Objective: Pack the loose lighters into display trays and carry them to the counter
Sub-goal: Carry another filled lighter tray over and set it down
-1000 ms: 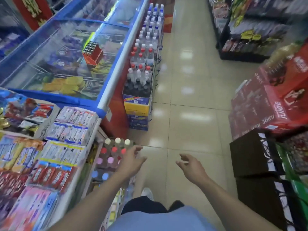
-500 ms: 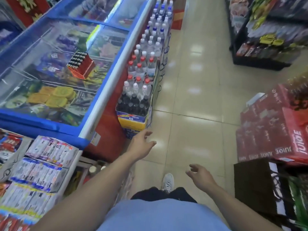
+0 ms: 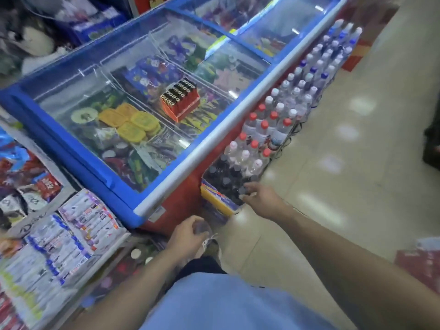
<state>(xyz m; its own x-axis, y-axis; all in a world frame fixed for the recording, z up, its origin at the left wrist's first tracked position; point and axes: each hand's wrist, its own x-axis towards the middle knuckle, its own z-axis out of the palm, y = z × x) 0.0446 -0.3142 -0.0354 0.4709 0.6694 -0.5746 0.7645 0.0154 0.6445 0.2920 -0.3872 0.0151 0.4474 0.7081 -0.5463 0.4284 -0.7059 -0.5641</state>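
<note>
Packet labels on the left rack (image 3: 71,236) are too blurred to be read. The left hand (image 3: 188,236) is held low, fingers loosely curled, nothing gripped. The red lighter tray (image 3: 180,100) is seen on the freezer lid (image 3: 133,115). The right hand (image 3: 262,197) is spread by the bottles (image 3: 273,125).

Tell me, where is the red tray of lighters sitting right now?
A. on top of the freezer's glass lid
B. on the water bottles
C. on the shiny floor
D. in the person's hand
A: the red tray of lighters rests on the glass lid of the freezer, away from both hands and beside the bottle rows.
</note>
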